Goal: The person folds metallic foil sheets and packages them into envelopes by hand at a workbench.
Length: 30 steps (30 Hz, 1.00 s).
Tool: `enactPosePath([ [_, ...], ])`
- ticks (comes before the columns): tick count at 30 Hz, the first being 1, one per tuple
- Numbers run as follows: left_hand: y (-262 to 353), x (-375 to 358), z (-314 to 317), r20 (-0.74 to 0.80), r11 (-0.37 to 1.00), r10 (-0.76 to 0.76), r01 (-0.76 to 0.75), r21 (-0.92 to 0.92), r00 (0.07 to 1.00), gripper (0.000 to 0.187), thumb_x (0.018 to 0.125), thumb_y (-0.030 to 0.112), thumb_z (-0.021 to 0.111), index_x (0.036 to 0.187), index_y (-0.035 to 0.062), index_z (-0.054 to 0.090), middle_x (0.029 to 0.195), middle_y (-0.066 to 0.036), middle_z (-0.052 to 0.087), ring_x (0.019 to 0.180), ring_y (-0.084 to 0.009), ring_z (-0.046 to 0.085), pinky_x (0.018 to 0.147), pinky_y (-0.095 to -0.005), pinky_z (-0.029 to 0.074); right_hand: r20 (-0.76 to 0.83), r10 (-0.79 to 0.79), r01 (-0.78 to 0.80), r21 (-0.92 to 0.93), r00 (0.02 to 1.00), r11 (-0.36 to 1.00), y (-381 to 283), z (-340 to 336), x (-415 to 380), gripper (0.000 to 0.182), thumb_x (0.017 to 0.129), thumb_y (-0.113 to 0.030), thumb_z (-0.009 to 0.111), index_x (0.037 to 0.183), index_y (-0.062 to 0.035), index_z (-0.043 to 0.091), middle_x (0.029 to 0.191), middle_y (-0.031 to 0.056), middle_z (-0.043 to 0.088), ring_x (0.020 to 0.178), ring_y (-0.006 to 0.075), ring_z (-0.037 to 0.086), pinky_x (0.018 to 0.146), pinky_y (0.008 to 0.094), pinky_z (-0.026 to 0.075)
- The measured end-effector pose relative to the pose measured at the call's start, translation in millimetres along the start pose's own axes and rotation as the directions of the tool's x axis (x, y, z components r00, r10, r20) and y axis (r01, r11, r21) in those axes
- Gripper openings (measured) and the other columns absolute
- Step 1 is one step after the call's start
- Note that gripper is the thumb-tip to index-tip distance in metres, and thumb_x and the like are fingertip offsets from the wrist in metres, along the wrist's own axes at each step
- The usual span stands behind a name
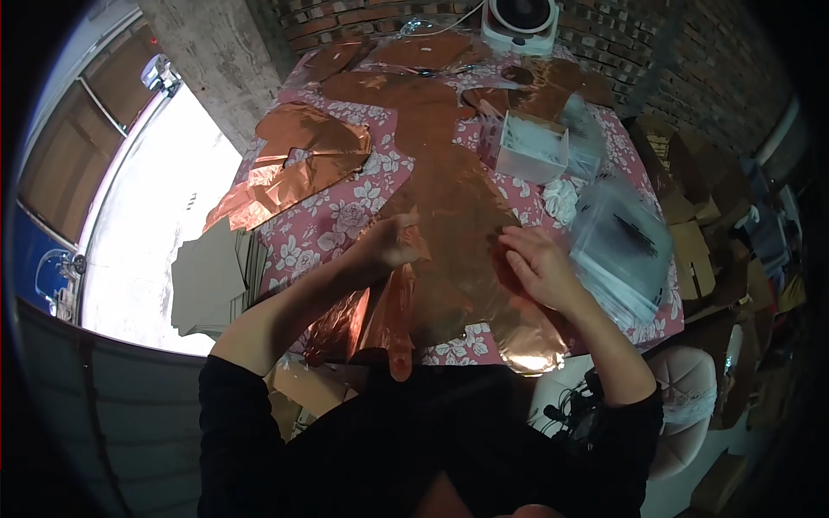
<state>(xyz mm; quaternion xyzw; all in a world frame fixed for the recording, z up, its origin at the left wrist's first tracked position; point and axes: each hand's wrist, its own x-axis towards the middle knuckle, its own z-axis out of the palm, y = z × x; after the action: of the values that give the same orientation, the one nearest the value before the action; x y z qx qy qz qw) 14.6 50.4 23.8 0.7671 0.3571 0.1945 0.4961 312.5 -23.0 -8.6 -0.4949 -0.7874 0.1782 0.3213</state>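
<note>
A large copper-coloured foil balloon (453, 216) lies flat down the middle of a table with a pink floral cloth (341, 217). My left hand (395, 242) is closed on a fold of its foil, left of the middle; crumpled foil hangs below that hand to the table's front edge. My right hand (533, 261) rests at the balloon's right side, fingers spread, with the fingertips on the foil. Another copper foil balloon (315, 142) lies at the back left, partly creased.
A white open box (531, 148) and stacked clear plastic bags (617, 250) are on the right. Grey cardboard sheets (207, 281) stand at the left edge. A white fan (518, 26) is at the back. Cartons (691, 259) and a padded chair (686, 406) are beyond the right side.
</note>
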Motion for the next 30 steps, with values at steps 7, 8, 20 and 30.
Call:
enactPosePath([
  [7, -70, 9, 11, -0.143, 0.998, 0.054, -0.055, -0.004, 0.988, 0.061, 0.080, 0.014, 0.072, 0.129, -0.0118, 0.046, 0.103, -0.026, 0.066, 0.096, -0.0279, 0.067, 0.082, -0.0349, 0.051, 0.061, -0.196, 0.205, -0.267, 0.979, 0.942, -16, 29, 22, 0.045, 0.087, -0.021, 0.066, 0.127, -0.0019, 0.058, 0.140, 0.0219, 0.048, 0.127, 0.0404, 0.044, 0.105, 0.0477, 0.038],
  [8, -71, 8, 10, -0.153, 0.998, 0.064, -0.065, 0.002, 0.986, 0.061, 0.080, 0.014, 0.072, 0.129, -0.0118, 0.046, 0.103, -0.026, 0.066, 0.096, -0.0279, 0.067, 0.082, -0.0349, 0.051, 0.070, -0.248, 0.257, -0.322, 0.966, 0.911, -19, 33, 26, 0.047, 0.086, -0.023, 0.067, 0.128, -0.0027, 0.057, 0.140, 0.0219, 0.048, 0.128, 0.0398, 0.043, 0.105, 0.0490, 0.037],
  [20, -30, 57, -75, -0.186, 0.501, 0.062, 0.130, 0.856, 0.981, 0.021, 0.086, 0.016, 0.058, 0.091, -0.0010, 0.069, 0.086, -0.025, 0.067, 0.083, -0.0410, 0.067, 0.077, -0.0469, 0.054, 0.185, -0.343, 0.390, -0.417, 0.921, 0.821, -24, 49, 39, 0.049, 0.084, -0.033, 0.067, 0.123, -0.0059, 0.059, 0.130, 0.0214, 0.054, 0.121, 0.0371, 0.050, 0.100, 0.0482, 0.038],
  [30, -38, 172, -84, -0.632, 0.681, -0.268, 0.607, 0.410, 0.728, 0.030, 0.084, 0.026, 0.065, 0.106, 0.0070, 0.073, 0.111, -0.016, 0.070, 0.107, -0.0337, 0.067, 0.085, -0.0438, 0.055, 0.205, -0.327, 0.386, -0.474, 0.923, 0.792, -30, 46, 40, 0.050, 0.082, -0.033, 0.069, 0.121, -0.0038, 0.060, 0.126, 0.0219, 0.056, 0.118, 0.0366, 0.052, 0.098, 0.0472, 0.039],
])
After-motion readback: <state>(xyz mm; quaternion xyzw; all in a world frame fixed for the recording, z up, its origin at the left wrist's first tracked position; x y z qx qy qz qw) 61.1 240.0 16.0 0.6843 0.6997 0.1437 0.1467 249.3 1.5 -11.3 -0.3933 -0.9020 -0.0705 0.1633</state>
